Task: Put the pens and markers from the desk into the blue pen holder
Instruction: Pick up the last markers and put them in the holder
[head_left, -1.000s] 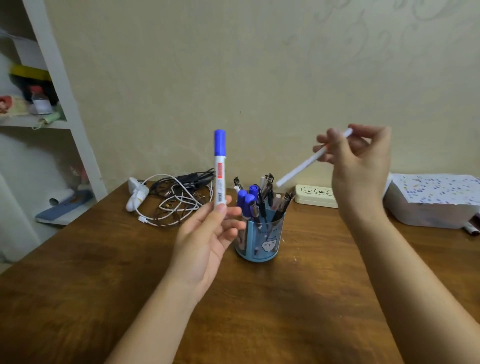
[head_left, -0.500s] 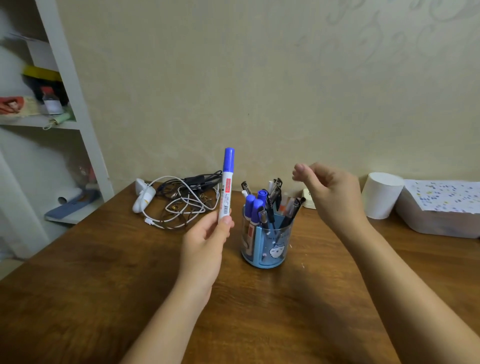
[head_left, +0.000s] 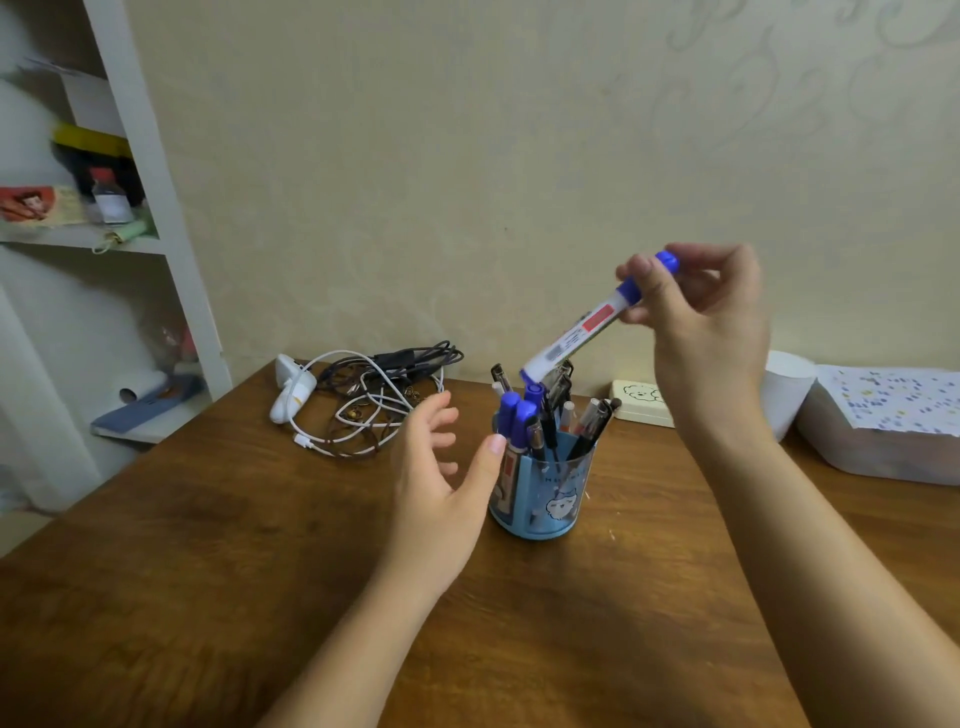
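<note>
The blue pen holder (head_left: 550, 493) stands on the wooden desk (head_left: 208, 571), filled with several pens and blue-capped markers (head_left: 519, 415). My right hand (head_left: 696, 317) grips a white marker with a blue cap (head_left: 582, 332) by its cap end. The marker is tilted, its lower end just above the holder's pens. My left hand (head_left: 441, 483) is open, empty, fingers spread, just left of the holder, with the thumb tip next to its rim.
A tangle of white and black cables with a white charger (head_left: 363, 400) lies behind my left hand. A white box (head_left: 641, 402), a white cup (head_left: 789, 384) and a paper-covered container (head_left: 883, 426) sit at the right. White shelves (head_left: 104, 234) stand on the left.
The white pen that my right hand held a second ago went into the holder. The blue-capped marker passed from my left hand to my right, which now tilts it over the holder. My left hand opened.
</note>
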